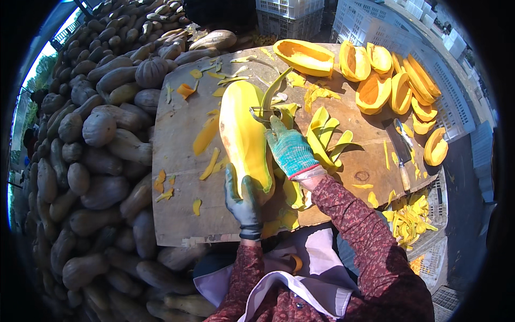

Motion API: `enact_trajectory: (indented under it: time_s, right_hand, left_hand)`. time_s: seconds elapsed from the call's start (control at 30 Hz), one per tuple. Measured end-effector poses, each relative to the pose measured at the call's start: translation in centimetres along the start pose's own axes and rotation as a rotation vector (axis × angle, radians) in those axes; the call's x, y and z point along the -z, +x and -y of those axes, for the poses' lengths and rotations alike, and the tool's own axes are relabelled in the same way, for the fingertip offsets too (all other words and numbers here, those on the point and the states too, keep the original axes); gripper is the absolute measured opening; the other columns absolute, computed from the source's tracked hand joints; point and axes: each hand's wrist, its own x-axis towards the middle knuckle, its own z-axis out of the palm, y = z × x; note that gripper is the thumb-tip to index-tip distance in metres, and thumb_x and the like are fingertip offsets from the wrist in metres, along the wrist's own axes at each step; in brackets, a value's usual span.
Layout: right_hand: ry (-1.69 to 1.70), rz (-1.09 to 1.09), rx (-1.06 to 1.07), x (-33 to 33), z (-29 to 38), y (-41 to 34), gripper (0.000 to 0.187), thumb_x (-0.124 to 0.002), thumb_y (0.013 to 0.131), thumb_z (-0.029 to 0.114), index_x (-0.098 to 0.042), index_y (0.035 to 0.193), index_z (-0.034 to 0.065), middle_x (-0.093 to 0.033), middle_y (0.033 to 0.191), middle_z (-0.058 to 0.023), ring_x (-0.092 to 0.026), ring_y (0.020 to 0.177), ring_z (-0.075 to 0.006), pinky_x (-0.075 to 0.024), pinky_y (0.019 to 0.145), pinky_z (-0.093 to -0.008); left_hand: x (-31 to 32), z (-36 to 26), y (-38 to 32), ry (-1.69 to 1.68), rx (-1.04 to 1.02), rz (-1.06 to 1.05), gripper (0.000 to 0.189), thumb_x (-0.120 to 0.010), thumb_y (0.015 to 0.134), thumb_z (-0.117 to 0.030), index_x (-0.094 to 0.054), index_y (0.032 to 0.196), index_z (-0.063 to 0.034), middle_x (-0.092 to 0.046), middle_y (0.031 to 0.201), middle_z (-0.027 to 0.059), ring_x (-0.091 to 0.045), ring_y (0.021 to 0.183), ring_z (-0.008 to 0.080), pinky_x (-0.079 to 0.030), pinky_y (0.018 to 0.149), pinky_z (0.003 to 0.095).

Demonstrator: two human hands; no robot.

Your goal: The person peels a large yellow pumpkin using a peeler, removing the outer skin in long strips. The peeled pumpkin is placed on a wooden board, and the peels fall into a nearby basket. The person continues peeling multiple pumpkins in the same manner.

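A large, mostly peeled yellow squash (241,133) lies lengthwise on a wooden board (181,133). My left hand (243,201), in a grey and dark coated glove, grips the squash's near end. My right hand (290,145), in a teal knit glove, holds a metal peeler (259,114) against the squash's upper right side. A curled strip of peel (274,88) rises from the peeler. Thick peel strips (324,137) lie just right of my right hand, and small scraps are scattered over the board.
Hollowed squash halves (372,92) sit at the board's far right. A cleaver (398,145) with a wooden handle lies near the right edge. Below that edge, a crate holds peelings (410,219). Whole squashes (104,161) are heaped at the left; white plastic crates (289,16) stand behind.
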Motion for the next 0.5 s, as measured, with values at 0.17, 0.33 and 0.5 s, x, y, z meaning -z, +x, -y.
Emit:
enact_trajectory:
  time_s: [0.17,0.33,0.5]
  right_hand:
    - [-0.118,0.279,-0.126,-0.3,0.5,-14.6,0.041,-0.061,0.095,0.029,-0.058,0.130,0.0094,-0.068,0.096,-0.0228,-0.067,0.081,-0.0395,-0.0548,0.069,-0.0467]
    - [0.117,0.213,0.188,3.8,-1.7,-14.9,0.041,-0.060,0.096,0.019,-0.057,0.133,0.0017,-0.067,0.113,-0.0233,-0.071,0.086,-0.0332,-0.0569,0.073,-0.0378]
    - [-0.348,0.213,0.357,3.6,-4.2,11.0,0.037,-0.045,0.102,0.028,-0.061,0.125,0.0034,-0.065,0.119,-0.0224,-0.064,0.105,-0.0379,-0.0521,0.086,-0.0445]
  left_hand:
    - [0.0,0.1,0.2,-0.084,0.081,-0.025,0.052,-0.064,0.097,-0.022,-0.050,0.140,0.0043,-0.063,0.123,0.0072,-0.058,0.095,0.0117,-0.050,0.085,0.0272]
    - [1.3,0.6,0.5,-0.068,0.073,-0.084,0.048,-0.061,0.099,-0.022,-0.052,0.138,0.0040,-0.064,0.121,0.0071,-0.058,0.098,0.0119,-0.049,0.087,0.0279]
    - [-0.3,-0.6,0.7,-0.005,-0.070,-0.055,0.041,-0.056,0.101,-0.017,-0.054,0.136,0.0035,-0.060,0.134,0.0149,-0.057,0.120,0.0231,-0.044,0.102,0.0335]
